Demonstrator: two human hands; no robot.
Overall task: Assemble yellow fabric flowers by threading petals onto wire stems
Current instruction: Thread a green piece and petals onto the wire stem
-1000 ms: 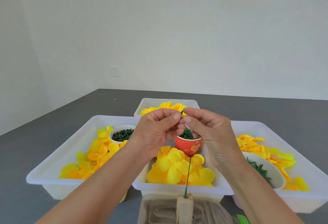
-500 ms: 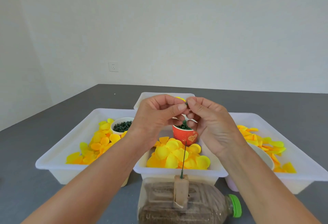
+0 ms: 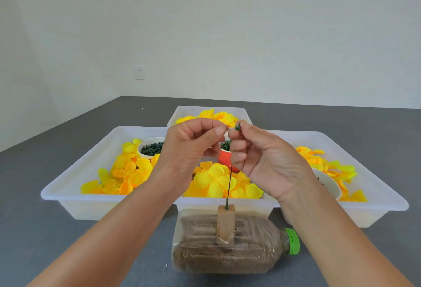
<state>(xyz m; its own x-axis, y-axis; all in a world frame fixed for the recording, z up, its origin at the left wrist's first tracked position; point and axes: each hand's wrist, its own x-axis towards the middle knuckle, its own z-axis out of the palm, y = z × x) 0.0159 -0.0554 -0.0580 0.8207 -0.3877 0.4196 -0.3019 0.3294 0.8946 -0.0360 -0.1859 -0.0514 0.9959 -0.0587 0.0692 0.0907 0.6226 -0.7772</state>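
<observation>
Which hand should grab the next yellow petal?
Probably the left hand. The right hand pinches the top of the wire stem, which stands in the block. The petals lie just below the left.

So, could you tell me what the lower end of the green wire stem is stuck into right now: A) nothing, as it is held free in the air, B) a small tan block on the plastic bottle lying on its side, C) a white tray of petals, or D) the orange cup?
B: the wire stem runs straight down into the tan block, which sits on the plastic bottle lying on its side.
</observation>
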